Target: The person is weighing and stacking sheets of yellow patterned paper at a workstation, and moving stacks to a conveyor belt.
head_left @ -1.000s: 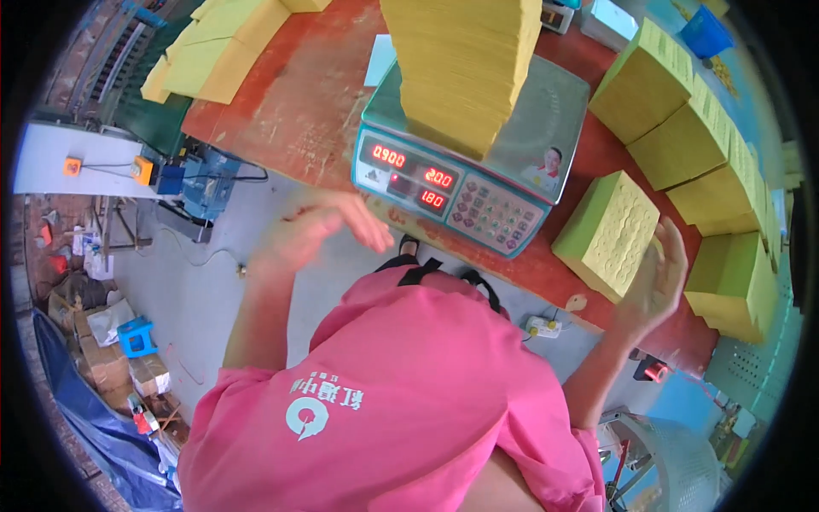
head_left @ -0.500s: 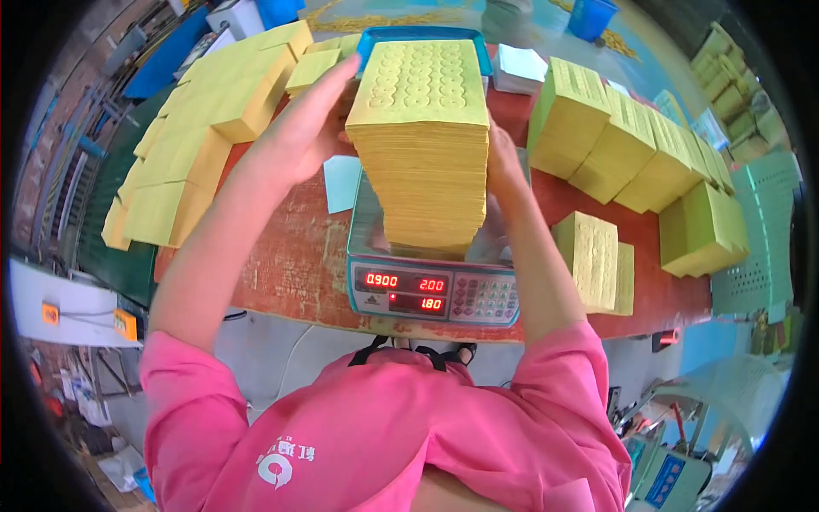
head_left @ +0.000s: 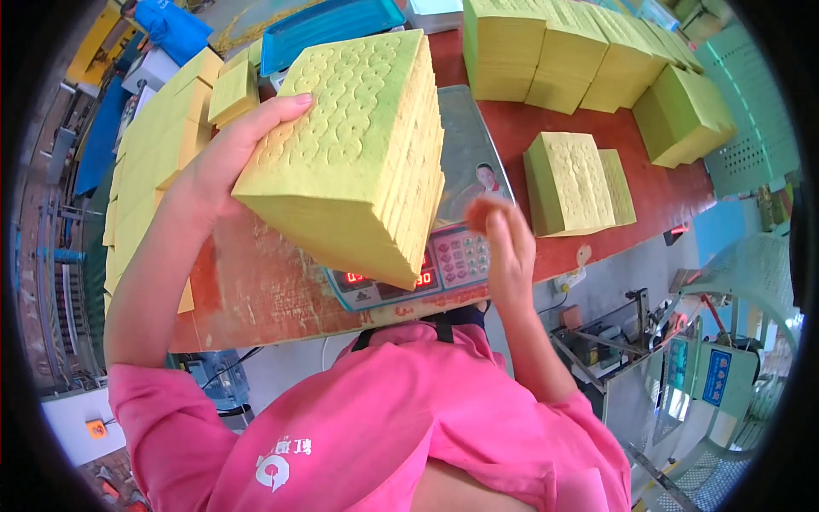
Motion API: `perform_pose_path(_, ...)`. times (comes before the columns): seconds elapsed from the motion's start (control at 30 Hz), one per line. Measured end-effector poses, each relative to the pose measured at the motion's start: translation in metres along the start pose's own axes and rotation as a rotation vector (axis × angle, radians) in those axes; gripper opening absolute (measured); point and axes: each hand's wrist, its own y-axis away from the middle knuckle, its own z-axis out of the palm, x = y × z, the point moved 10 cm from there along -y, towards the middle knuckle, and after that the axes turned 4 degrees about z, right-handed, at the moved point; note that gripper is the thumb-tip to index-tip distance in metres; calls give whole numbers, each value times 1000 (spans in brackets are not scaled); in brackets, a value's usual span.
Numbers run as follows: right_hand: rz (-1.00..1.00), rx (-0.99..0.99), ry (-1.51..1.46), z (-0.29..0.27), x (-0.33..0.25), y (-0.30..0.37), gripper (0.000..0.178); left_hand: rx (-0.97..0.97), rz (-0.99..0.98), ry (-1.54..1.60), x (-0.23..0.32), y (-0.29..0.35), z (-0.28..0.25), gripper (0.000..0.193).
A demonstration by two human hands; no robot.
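A thick stack of yellow embossed paper [head_left: 341,111] is tilted over the scale, its sheets slightly fanned along the right side. My left hand [head_left: 217,162] grips its left side, with the thumb on the top sheet and the other fingers hidden. To the right of the stack and apart from it, my right hand [head_left: 505,247] hovers over the scale's front right corner. Its fingers are blurred by motion. The digital scale [head_left: 465,256] has a metal pan and lit red digits, partly covered by the stack's lower corner.
Several yellow paper stacks [head_left: 503,55] line the back right of the red table [head_left: 247,273]. A smaller paper stack [head_left: 567,183] sits right of the scale. More yellow stacks [head_left: 158,136] fill the left side. Behind the scale is a blue tray [head_left: 328,30].
The paper stack went from upright on the scale between both hands to tilted, nearer and further left in my left hand. My right hand has come off it. The view has also shifted.
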Motion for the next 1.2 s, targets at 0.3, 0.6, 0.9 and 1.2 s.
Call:
perform_pose_path(0.3,805,-381,-856,71,99,53,41,-1,8,54,-9,7,12,51)
perform_pose_path(0.6,490,-572,-167,53,20,48,61,323,62,392,-97,144,-25,53)
perform_pose_path(0.9,22,-848,221,231,-48,69,40,670,429,904,-258,296,-161,52)
perform_pose_path(1.2,-101,-709,765,357,28,81,36,847,334,-259,-252,314,-324,52)
